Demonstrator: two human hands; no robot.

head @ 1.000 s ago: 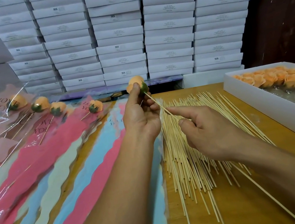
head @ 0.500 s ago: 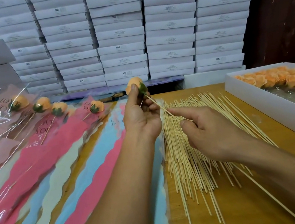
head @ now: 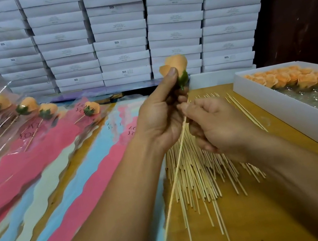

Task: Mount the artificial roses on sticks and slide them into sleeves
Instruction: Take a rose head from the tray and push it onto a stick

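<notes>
left hand [head: 162, 117] raised, pinching rose [head: 176, 65]; right hand [head: 216, 125] gripping stick [head: 176, 176]

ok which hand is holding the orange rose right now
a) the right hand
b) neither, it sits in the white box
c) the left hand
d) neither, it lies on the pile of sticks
c: the left hand pinches the orange rose up in the air by its green base, while the right hand holds the stick just below it.
</notes>
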